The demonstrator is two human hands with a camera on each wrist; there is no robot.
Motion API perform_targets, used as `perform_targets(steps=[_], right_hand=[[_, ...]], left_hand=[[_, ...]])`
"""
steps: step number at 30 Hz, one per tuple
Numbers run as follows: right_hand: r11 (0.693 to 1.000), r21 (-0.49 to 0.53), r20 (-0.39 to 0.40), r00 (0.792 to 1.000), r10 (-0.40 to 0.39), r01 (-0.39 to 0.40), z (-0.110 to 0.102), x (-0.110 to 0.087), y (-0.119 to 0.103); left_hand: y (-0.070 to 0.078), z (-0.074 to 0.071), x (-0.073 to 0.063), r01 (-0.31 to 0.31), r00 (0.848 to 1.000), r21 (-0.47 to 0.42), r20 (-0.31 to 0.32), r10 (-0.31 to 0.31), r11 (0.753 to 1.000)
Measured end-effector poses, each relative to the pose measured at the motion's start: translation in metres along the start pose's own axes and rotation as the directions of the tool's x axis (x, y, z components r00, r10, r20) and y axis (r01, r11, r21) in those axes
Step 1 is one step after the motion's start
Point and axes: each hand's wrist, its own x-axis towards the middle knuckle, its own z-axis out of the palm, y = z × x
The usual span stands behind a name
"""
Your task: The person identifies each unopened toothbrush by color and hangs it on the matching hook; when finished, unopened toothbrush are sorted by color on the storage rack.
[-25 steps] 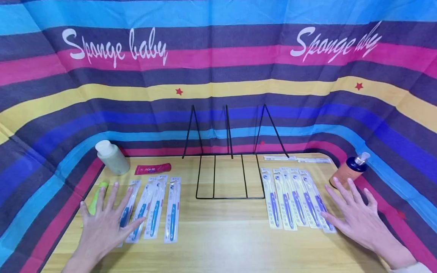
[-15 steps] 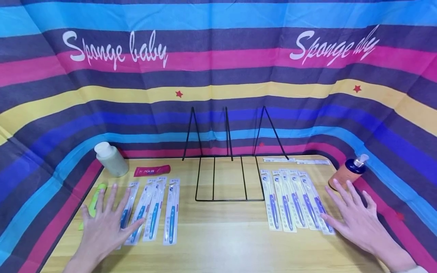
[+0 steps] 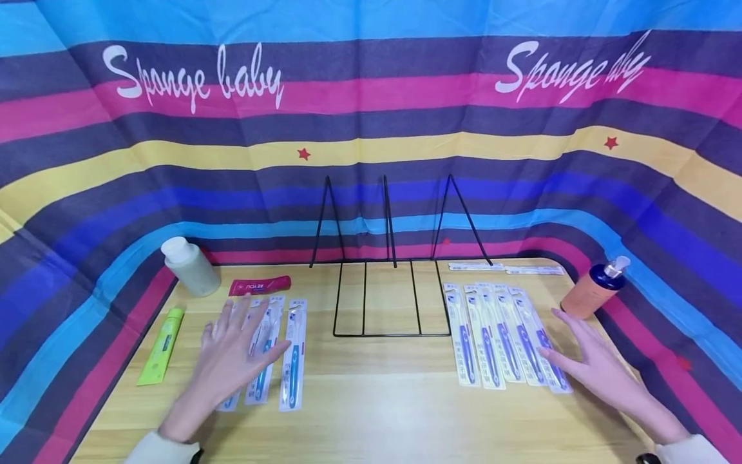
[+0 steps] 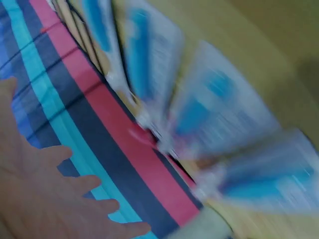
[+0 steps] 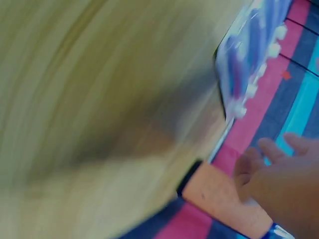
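Note:
My left hand (image 3: 228,357) hovers over several packaged blue toothbrushes (image 3: 294,361), its fingers spread and holding nothing. It covers part of the leftmost packs. In the left wrist view, the same blue toothbrush packs (image 4: 199,112) are blurred beyond the fingers. My right hand (image 3: 603,374) is beside a row of packaged purple toothbrushes (image 3: 485,345), thumb and forefinger extended toward them, with nothing held. The right wrist view shows its relaxed fingers (image 5: 274,152) near the orange pump bottle (image 5: 222,196).
A black wire rack (image 3: 391,336) stands at the back centre. A green tube (image 3: 161,347), a pink tube (image 3: 259,285) and a white-capped bottle (image 3: 190,266) are at left. Two thin packs (image 3: 475,266) lie at back right. A striped cloth (image 3: 371,96) surrounds the wooden table (image 3: 382,412).
My left hand has moved right and forward over the blue toothbrushes, uncovering the green tube. My right hand has turned, so fewer of its fingers show in the head view.

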Motion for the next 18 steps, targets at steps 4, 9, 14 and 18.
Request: perform_targets(steps=[4,9,14,18], right_hand=[[0.979,0.139,0.048,0.988,0.146,-0.151,0.007,0.008,0.003],[0.926,0.19,0.156,0.942,0.299,-0.325,0.006,0.013,0.012],[0.887,0.199,0.21,0.902,0.377,-0.417,0.003,0.016,0.019],[0.868,0.2,0.218,0.884,0.413,-0.455,0.003,0.019,0.022]], left_hand=[[0.018,0.006,0.013,-0.042,0.999,-0.06,0.003,0.043,0.997],[0.036,0.021,0.029,-0.112,0.993,-0.12,0.034,0.117,0.986],[0.049,0.038,0.044,-0.161,0.982,-0.139,0.075,0.172,0.977],[0.058,0.047,0.056,-0.18,0.978,-0.112,0.09,0.19,0.977]])
